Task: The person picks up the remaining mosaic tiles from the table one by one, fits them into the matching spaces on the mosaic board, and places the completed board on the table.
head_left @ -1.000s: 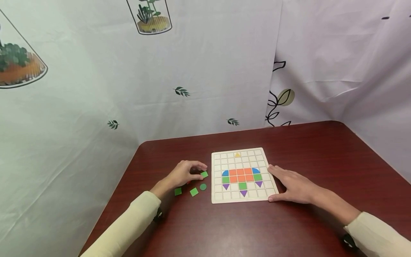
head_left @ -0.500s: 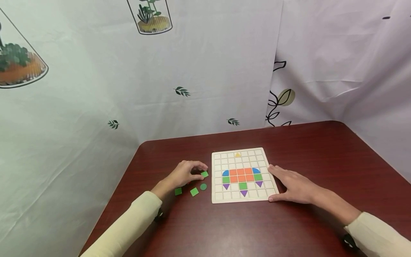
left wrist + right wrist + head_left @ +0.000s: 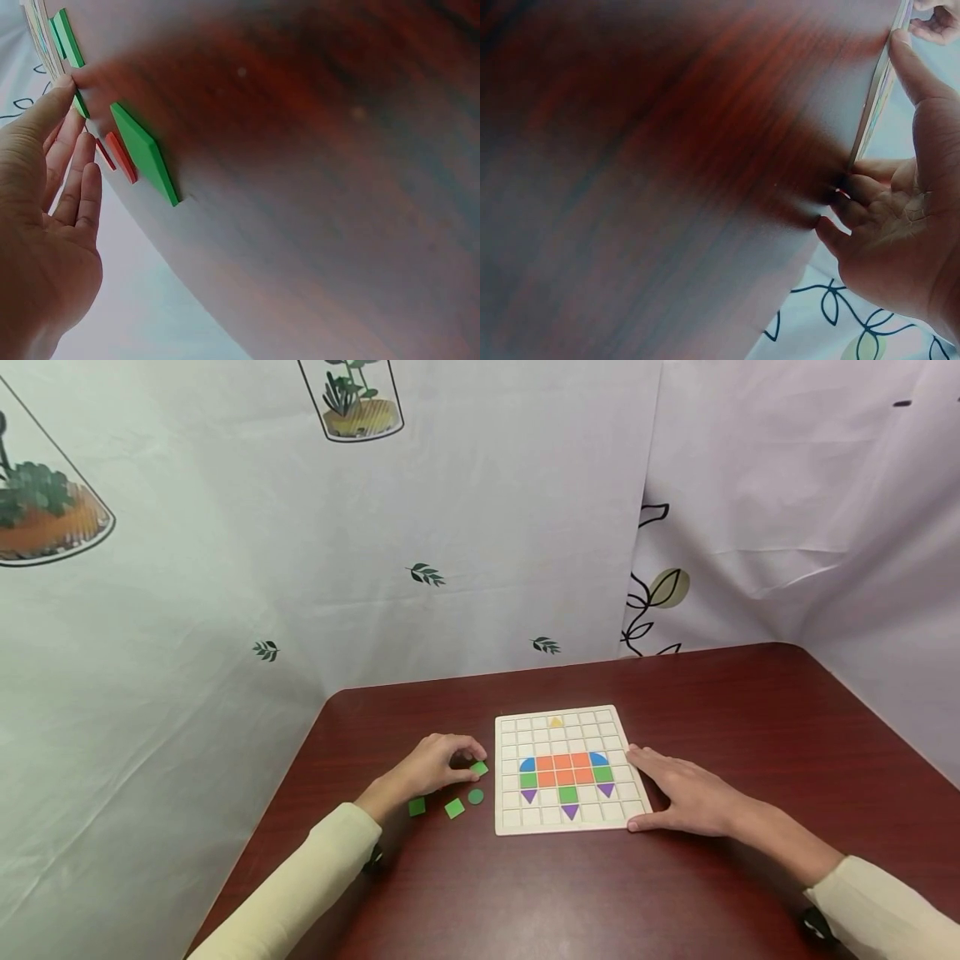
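In the head view, my left hand (image 3: 435, 765) is left of the cream grid board (image 3: 517, 817), with thumb and index finger around a small green square tile (image 3: 479, 767). That tile lies at table level, a little apart from the board. On the board, orange, green, blue and purple tiles form a pattern, and a yellow triangle (image 3: 556, 722) sits in the top row. My right hand (image 3: 693, 793) rests at the board's right edge, its fingers extended. Its thumb touches the lower right corner, and the right wrist view shows the fingertips along the edge.
Near the left hand lie a green round tile (image 3: 476, 796) and loose green square tiles (image 3: 454, 808), (image 3: 417, 807). Red pieces (image 3: 121, 157) show beyond them in the left wrist view. Everything rests on a dark red-brown table (image 3: 480, 893), with a patterned white cloth (image 3: 487, 510) behind.
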`<state>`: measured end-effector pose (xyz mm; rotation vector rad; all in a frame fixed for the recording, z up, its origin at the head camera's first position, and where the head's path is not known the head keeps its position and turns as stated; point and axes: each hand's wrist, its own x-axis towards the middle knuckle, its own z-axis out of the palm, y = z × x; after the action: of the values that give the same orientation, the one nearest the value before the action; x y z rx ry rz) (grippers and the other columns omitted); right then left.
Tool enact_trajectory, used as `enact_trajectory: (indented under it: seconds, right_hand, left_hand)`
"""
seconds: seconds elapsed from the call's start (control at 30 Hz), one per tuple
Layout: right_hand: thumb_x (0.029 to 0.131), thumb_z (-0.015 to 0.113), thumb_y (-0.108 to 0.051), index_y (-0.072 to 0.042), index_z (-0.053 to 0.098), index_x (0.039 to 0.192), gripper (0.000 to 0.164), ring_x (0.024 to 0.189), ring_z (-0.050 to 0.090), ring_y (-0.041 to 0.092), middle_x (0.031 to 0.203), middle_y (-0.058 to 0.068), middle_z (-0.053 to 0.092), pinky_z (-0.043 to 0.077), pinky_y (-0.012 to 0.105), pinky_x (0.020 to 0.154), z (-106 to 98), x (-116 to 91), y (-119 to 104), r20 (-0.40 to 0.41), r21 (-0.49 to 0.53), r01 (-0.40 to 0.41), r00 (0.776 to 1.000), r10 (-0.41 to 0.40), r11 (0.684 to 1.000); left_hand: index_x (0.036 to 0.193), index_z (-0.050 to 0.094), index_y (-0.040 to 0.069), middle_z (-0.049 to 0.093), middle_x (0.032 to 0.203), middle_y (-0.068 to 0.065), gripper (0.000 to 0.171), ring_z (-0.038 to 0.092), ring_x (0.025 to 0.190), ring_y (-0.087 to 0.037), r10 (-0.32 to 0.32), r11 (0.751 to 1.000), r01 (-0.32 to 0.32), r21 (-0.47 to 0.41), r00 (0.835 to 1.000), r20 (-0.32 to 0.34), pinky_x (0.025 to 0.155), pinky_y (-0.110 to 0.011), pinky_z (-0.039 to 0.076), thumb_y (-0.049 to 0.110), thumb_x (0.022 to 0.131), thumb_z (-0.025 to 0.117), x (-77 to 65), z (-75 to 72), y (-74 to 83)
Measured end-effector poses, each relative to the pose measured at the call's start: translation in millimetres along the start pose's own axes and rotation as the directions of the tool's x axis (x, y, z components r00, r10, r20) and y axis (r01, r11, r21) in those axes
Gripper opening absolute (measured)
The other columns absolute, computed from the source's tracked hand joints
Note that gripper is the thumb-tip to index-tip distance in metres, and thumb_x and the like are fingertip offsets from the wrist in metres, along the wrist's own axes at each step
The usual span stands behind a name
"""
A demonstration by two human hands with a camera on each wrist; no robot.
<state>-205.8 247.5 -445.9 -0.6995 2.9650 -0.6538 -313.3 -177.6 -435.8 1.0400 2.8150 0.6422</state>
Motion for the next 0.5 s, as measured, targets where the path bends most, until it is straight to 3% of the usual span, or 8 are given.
enact_trajectory:
  seconds: [0.5]
  right_hand:
    - [0.079,0.078,-0.077,0.004,0.042,0.159,0.119,0.149,0.041,0.047,0.163,0.026,0.042,0.037,0.068,0.113,0.3,-0.3,-0.4,-0.003,0.005,0.0,1.0,0.0,1.0]
  left_hand:
    - [0.111,0.077,0.019,0.071,0.101,0.012,0.028,0.065,0.091,-0.005,-0.001,1.0,0.001,0.014,1.0,-0.014,0.083,-0.026,0.057,0.021,0.087,0.091,1.6,0.3,4.4]
